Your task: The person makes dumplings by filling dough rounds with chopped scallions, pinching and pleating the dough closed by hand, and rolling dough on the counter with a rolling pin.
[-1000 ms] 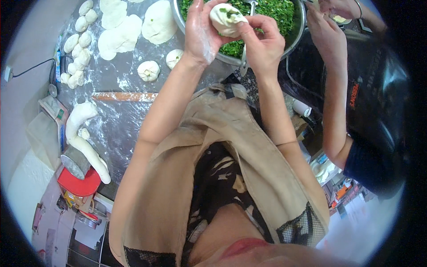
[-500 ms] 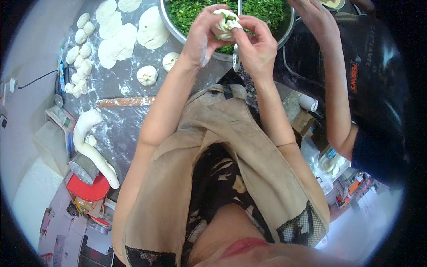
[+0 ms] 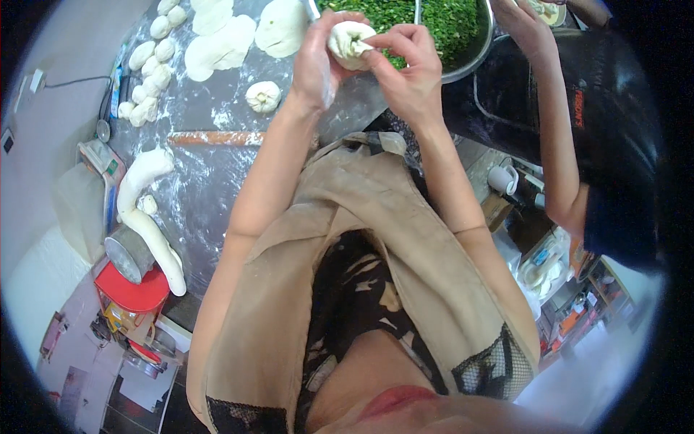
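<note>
Head view: bun [image 3: 348,46] is being cradled by left hand [image 3: 315,69] and pinch-pleated by right hand [image 3: 411,78], closure seemingly being needed.

Stuffed bun [image 3: 343,49] at 12 o'clock was creamy white, greenish at folded centre. Filling [image 3: 452,32] at 1 was bright green, bowl [image 3: 483,46] silver. Table [image 3: 206,181] was dark grey, streaked white. Dough rounds [image 3: 220,49], at 11, dough balls [image 3: 160,76], at 10, and dough roll [image 3: 136,189], at 9, were off-white. Rolling pin [image 3: 217,137] at 10 was reddish brown, dusted white. Flat-topped thing [image 3: 131,291] at 8 was red. Wearer's apron [image 3: 267,311] was tan, mesh panels [image 3: 497,367] black; garment underneath [image 3: 343,278] was black, pale-patterned. Co-worker's apron [image 3: 614,134] at 2 was black with orange-red print [image 3: 578,108].
</note>
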`<state>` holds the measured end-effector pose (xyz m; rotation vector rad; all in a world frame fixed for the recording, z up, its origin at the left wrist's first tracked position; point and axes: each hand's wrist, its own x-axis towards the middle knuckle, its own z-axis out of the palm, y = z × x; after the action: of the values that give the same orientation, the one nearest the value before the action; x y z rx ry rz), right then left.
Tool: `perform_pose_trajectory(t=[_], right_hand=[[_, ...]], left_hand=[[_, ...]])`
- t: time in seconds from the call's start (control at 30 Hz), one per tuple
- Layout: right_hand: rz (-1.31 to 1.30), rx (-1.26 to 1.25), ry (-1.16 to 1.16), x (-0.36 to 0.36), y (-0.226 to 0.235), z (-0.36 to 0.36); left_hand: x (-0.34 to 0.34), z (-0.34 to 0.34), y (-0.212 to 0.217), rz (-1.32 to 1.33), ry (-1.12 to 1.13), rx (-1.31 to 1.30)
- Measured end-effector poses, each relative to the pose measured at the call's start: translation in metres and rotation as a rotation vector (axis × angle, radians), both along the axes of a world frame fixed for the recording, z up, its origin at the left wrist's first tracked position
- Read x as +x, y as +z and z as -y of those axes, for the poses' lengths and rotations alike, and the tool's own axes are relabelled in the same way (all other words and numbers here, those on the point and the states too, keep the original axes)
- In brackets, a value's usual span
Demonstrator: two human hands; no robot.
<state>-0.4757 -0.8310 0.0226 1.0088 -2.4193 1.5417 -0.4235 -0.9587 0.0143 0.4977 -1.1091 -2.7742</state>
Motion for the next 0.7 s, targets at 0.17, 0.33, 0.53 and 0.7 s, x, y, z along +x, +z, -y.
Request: perform_pose_trajectory(t=[0.17,0.33,0.53,0.7], right_hand=[[-0.248,0.145,0.087,0.046,0.034,0.016],[-0.349,0.135,0.150,0.073,0.051,0.035],[-0.518,0.145,0.222,0.110,0.059,0.043],[-0.260,0.086,0.231,0.117,0.057,0.041]], left_hand=[[0.054,0.015,0.016,0.007,0.087,-0.110],[0.098,0.026,0.025,-0.017,0.116,-0.341],[0.130,0.037,0.029,0.002,0.105,-0.319],[0.146,0.046,0.025,-0.070,0.017,-0.250]])
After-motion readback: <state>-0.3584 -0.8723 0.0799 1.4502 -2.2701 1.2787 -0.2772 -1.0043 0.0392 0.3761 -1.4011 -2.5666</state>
